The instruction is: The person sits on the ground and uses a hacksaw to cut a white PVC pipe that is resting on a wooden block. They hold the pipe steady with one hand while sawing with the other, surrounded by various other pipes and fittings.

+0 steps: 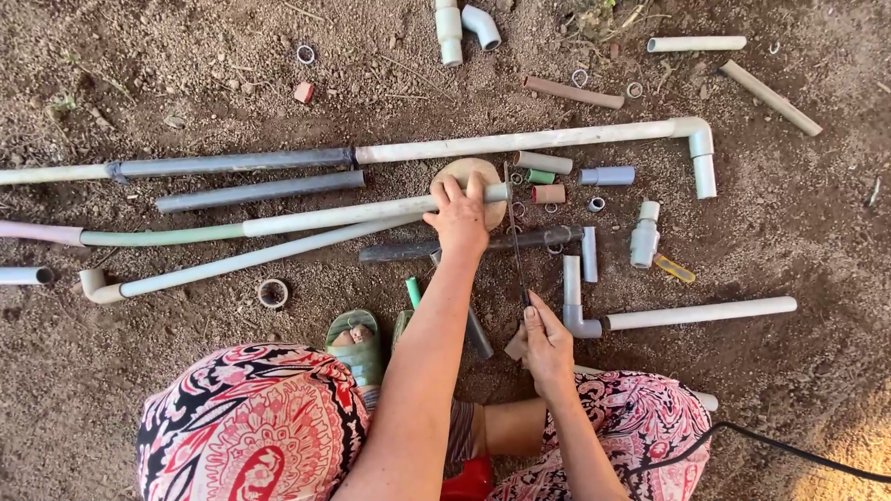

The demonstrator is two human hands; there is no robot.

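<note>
The white pipe [371, 213] lay left to right across the dirt, its right end on a round wooden block [469, 172]. My left hand [459, 218] pinned it there; my right hand [546, 343], nearer me, gripped a hacksaw blade [515, 241] crossing it.

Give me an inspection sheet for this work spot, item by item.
Surface: bare dirt ground, stony.
Job's things: white pipe lying across a round wooden block; thin saw blade set across the pipe's end.
Clutter: elbow pipe, grey pipe, short offcuts, rings, white valve.
Hands: left hand presses on the white pipe; right hand grips the saw blade's near end.
Cables: black cable at lower right.
Surroundings: patterned clothing, green sandal.
</note>
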